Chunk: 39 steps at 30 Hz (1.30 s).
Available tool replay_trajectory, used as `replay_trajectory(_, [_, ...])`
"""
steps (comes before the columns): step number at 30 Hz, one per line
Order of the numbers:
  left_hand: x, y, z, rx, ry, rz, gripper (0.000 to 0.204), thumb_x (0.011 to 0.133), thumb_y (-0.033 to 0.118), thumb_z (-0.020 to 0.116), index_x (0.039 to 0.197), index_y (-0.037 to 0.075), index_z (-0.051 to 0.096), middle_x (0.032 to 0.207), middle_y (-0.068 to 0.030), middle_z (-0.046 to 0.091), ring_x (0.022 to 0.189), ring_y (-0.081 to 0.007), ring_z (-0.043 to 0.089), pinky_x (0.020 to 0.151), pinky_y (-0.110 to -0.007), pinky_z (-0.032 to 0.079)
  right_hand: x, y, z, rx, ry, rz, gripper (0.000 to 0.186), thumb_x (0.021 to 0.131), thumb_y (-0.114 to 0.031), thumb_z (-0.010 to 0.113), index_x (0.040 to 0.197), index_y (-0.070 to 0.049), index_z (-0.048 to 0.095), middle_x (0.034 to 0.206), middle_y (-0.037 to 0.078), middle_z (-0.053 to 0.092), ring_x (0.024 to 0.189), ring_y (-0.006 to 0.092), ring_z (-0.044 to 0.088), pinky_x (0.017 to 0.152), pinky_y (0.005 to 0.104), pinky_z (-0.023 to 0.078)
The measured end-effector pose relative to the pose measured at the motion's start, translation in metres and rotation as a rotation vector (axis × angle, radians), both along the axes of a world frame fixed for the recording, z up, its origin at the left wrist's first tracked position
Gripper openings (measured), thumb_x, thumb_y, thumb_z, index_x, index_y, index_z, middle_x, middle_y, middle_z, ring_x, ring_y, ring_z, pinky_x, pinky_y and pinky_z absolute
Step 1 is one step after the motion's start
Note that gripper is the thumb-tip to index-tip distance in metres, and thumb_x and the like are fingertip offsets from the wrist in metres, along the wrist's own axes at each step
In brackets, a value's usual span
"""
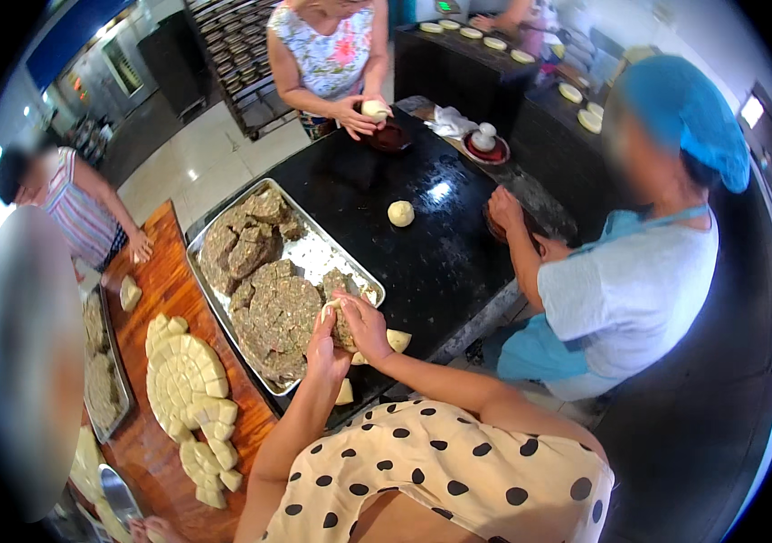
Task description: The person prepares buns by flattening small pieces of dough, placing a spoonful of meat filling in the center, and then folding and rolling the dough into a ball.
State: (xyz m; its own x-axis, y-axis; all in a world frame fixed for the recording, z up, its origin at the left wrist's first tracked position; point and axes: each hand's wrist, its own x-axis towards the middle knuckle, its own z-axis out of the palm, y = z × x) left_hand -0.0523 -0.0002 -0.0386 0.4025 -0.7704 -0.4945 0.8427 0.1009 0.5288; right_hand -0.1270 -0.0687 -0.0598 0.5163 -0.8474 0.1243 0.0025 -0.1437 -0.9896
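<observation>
My left hand (324, 351) and my right hand (368, 329) are cupped together over the near right corner of a metal tray (369, 282). Between them is a piece of dough with a lump of brown, speckled filling (342, 337); the fingers partly hide it. Large mounds of the same filling (273, 312) lie in the tray. Close by my right wrist, pale dough pieces (397, 341) rest on the black table, and another dough piece (344, 392) sits beside my left forearm. A round dough ball (401, 214) stands farther off on the table.
Cut dough (189, 380) covers part of the wooden board (164, 471) on the left, beside a second filling tray (122, 412). Across the black table (458, 249) a person holds a dough ball (375, 110). To the right, a blue-capped person (621, 281) works at a mould.
</observation>
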Motion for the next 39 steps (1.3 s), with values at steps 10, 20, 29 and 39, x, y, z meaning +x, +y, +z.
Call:
replay_trajectory(10, [0.033,-0.001,-0.006,0.031,0.005,-0.300,0.061,0.099,0.061,0.036,0.133,0.012,0.050,0.127,-0.0106,0.058,0.113,-0.0267,0.059,0.098,-0.044,0.049,0.010,-0.023,-0.006,0.293,-0.011,0.214,0.045,0.096,-0.041,0.056,0.105,0.002,0.067,0.098,0.005,0.069,0.094,0.0187,0.064,0.087,0.0318,0.048])
replay_trajectory(20, [0.008,0.004,-0.004,0.208,-0.126,0.046,0.062,0.097,0.057,0.050,0.137,0.010,0.043,0.124,-0.0118,0.056,0.107,-0.0275,0.061,0.091,-0.043,0.053,0.032,0.030,-0.004,0.245,-0.057,-0.253,0.034,0.098,-0.033,0.055,0.112,-0.004,0.067,0.108,0.013,0.069,0.103,0.0247,0.064,0.095,0.0320,0.043])
replay_trajectory(29, [0.008,0.004,0.011,0.046,-0.106,0.038,0.055,0.103,0.051,0.038,0.130,0.005,0.052,0.124,-0.0104,0.059,0.106,-0.0245,0.062,0.093,-0.038,0.051,0.031,0.012,0.002,0.140,-0.227,-0.186,0.033,0.100,-0.028,0.050,0.116,-0.006,0.068,0.122,0.011,0.066,0.120,0.0295,0.057,0.114,0.0419,0.029])
replay_trajectory(39, [0.017,0.006,0.011,0.345,-0.571,-0.172,0.061,0.100,0.060,0.038,0.115,0.006,0.064,0.101,-0.0067,0.064,0.080,-0.0137,0.057,0.069,-0.026,0.046,0.022,0.023,0.006,-0.016,-0.050,-0.125,0.025,0.098,-0.020,0.054,0.100,-0.001,0.070,0.097,0.014,0.070,0.089,0.0279,0.066,0.086,0.0365,0.049])
